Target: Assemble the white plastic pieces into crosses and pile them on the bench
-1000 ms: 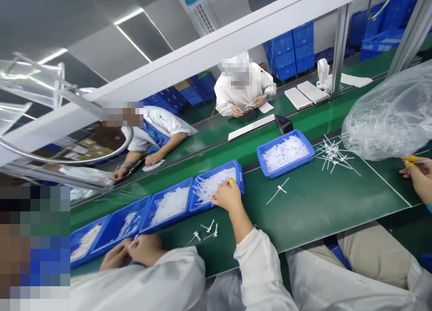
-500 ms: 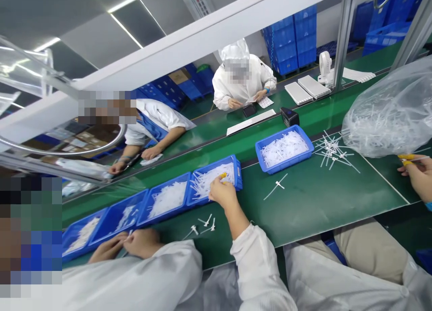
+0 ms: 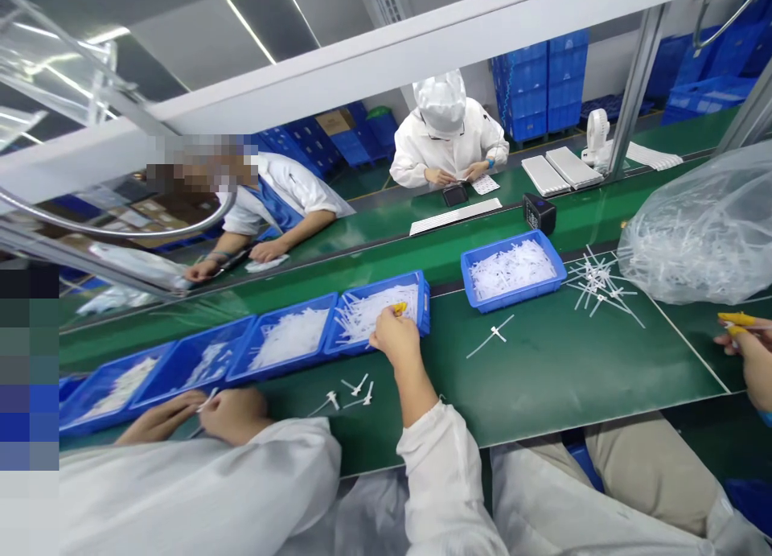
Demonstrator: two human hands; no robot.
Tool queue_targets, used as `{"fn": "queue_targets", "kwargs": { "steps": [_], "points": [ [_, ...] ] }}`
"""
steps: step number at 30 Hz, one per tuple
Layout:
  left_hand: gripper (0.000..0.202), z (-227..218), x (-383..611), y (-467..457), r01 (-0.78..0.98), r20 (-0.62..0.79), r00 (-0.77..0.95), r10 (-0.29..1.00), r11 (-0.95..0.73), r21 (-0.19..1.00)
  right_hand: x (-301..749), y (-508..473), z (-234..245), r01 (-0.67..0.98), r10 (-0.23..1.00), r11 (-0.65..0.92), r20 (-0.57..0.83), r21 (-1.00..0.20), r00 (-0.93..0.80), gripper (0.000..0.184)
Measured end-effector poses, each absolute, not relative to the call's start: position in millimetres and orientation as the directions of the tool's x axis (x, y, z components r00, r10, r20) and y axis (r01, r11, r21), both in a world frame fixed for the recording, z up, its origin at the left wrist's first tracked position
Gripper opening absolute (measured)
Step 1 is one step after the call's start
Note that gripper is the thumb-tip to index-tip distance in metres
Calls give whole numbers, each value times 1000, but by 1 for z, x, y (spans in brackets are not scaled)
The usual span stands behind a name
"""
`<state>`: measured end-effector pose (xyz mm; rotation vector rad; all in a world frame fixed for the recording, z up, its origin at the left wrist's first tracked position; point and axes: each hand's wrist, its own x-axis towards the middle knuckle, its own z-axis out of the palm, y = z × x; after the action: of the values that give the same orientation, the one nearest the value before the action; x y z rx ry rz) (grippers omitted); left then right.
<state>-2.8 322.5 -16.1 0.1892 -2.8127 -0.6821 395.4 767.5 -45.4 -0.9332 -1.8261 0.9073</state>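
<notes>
My left hand (image 3: 396,335) reaches over the near rim of a blue bin (image 3: 423,310) filled with thin white plastic strips (image 3: 367,313). Its fingers are bent together, with yellow covers on the tips, down at the strips. The back of the hand hides what is between them. At the right edge, my right hand (image 3: 753,355) is partly cut off by the frame. Its yellow-covered thumb and finger pinch a white plastic strip (image 3: 727,323). Between my hands lie a single crossed pair of strips (image 3: 498,333) and a pile of crossed strips (image 3: 597,281).
Another blue bin (image 3: 512,305) of white pieces stands ahead. A clear plastic bag (image 3: 700,242) of strips lies at right. To the left, a co-worker's hands (image 3: 232,415) work beside more bins. Two persons sit across the bench; a black device (image 3: 539,213) stands there.
The view has shifted a little, so most things sit slightly elsewhere in it. My left hand stays at the same bin. My right hand is still pinched at the right edge.
</notes>
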Motion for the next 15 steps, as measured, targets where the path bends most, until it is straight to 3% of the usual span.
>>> {"fn": "queue_targets", "kwargs": {
  "steps": [4,7,11,15],
  "points": [
    [47,-14,1,328,-91,196,-956,-218,857,507,370,726,-39,134,858,365,276,-921,-434,12],
    [47,-13,3,334,-64,206,-959,-196,854,516,332,684,-23,-17,747,295,241,-955,-620,12],
    [41,-13,5,341,3,220,-967,-130,855,519,256,633,13,-315,380,263,398,-912,-835,17],
    [49,-10,5,338,47,258,-960,-108,848,528,164,610,32,-561,8,405,617,-722,-787,21]
  ]
}}
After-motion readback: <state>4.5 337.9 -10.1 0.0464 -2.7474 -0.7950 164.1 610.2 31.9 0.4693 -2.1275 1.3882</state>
